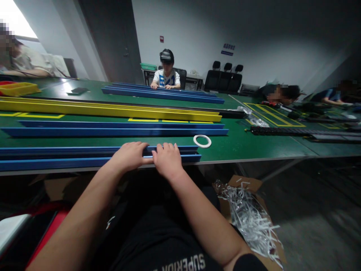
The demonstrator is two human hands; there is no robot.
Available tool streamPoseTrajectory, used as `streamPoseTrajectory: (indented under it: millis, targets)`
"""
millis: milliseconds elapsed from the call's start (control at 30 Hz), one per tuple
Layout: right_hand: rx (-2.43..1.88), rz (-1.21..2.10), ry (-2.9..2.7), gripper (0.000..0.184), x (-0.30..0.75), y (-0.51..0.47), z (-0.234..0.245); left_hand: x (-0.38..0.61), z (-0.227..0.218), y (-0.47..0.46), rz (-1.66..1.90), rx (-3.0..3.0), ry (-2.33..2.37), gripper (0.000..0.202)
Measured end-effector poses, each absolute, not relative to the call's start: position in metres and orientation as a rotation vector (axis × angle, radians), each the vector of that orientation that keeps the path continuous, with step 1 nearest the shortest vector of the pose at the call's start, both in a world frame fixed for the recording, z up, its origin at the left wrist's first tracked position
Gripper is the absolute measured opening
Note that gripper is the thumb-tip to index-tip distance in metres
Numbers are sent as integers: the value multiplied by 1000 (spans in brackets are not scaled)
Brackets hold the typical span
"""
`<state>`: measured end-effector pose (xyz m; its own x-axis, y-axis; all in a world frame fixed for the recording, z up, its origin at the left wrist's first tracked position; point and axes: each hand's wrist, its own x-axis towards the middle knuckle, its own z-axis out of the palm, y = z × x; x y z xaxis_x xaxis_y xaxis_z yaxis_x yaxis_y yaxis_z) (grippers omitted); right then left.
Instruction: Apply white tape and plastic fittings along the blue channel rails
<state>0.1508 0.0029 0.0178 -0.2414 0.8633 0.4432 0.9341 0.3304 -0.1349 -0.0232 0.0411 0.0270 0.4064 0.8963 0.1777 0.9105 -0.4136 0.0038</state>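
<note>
A long blue channel-shaped rail (56,163) lies along the near edge of the green table. Close to its right end, my left hand (129,155) grips the rail, fingers bent over the far wall and thumb stretched along the near side. Just to the right, my right hand (168,160) is closed over the same rail, its fingers reaching across the top. Both thumbs almost meet at the near wall. The fingertips inside the channel are partly hidden. Beyond my right hand, a white ring-shaped roll of tape (202,141) lies flat on the table.
Behind my rail lie another blue rail (118,131), a yellow rail (113,111) and more blue rails (163,94). Dark strips (282,131) lie to the right. A cardboard box (261,188) of white strip scraps stands below. A co-worker (167,75) sits opposite.
</note>
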Motion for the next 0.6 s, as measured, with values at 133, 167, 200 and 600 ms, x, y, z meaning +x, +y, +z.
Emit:
streamPoseTrajectory:
  millis: [133,167,200,600]
  targets:
    - [-1615,-242,-2157,40,149,11,15,-23,27,36,-239,-2471,-1641,60]
    - [-1609,-249,-2150,41,149,12,14,-22,27,35,-250,-2461,-1637,59]
    - [-1599,-256,-2139,41,150,13,13,-21,26,33,-261,-2455,-1632,58]
    - [-1747,-327,-2011,37,239,16,18,72,18,35,-492,-2540,-1520,61]
